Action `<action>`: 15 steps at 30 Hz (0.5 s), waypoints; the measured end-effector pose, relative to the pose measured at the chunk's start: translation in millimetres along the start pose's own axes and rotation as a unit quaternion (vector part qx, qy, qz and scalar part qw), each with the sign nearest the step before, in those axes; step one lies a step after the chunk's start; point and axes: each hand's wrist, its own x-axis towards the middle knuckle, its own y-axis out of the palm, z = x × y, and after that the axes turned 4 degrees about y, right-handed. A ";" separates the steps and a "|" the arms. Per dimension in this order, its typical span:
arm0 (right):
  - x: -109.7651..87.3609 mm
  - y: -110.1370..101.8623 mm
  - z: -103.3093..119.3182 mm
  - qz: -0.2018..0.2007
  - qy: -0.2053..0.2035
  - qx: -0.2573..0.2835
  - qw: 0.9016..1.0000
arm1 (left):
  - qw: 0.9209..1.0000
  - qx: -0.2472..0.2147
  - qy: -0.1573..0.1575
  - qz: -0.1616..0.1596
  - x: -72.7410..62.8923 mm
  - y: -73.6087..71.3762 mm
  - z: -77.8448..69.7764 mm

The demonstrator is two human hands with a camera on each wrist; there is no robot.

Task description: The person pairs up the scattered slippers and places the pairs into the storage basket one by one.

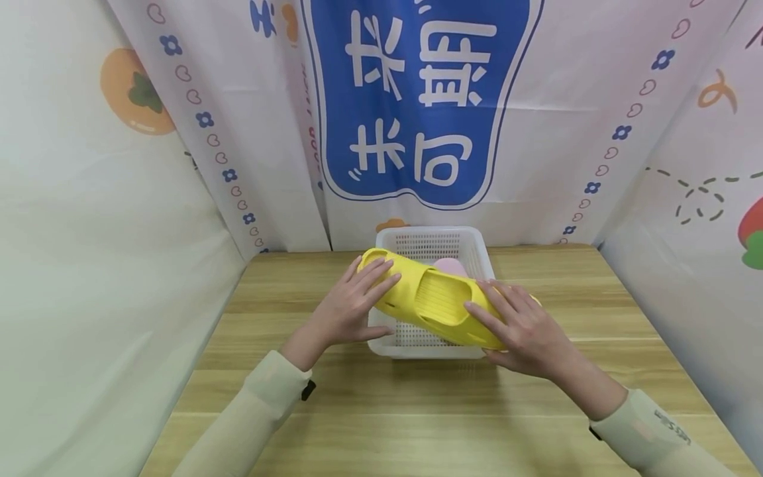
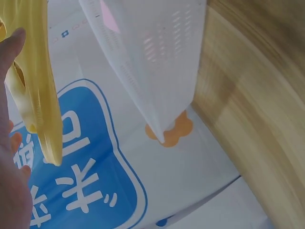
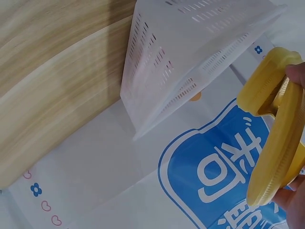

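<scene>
A yellow slipper (image 1: 405, 285), with a ribbed footbed showing through its opening, is held slantwise above a white basket (image 1: 432, 353). Whether a second slipper is pressed against it, I cannot tell. My left hand (image 1: 352, 301) holds the left end, fingers laid over the top and thumb lower down. At the other end, my right hand (image 1: 524, 328) grips with fingers on top and thumb beneath. In the right wrist view the slipper (image 3: 274, 148) is edge-on between thumb and fingers. The left wrist view catches the slipper (image 2: 40, 86) beside part of the left hand (image 2: 12, 181).
Inside the basket a pink thing (image 1: 451, 267) shows partly behind the slipper. The basket stands at the back of a wooden table (image 1: 381, 417). A printed cloth (image 1: 548, 165) hangs behind it, and pale cloth walls (image 1: 89, 265) rise at both sides.
</scene>
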 end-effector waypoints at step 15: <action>-1.7 2.9 -9.6 -0.065 0.010 0.008 0.998 | 1.000 -0.007 -0.021 0.001 -22.5 7.6 -2.3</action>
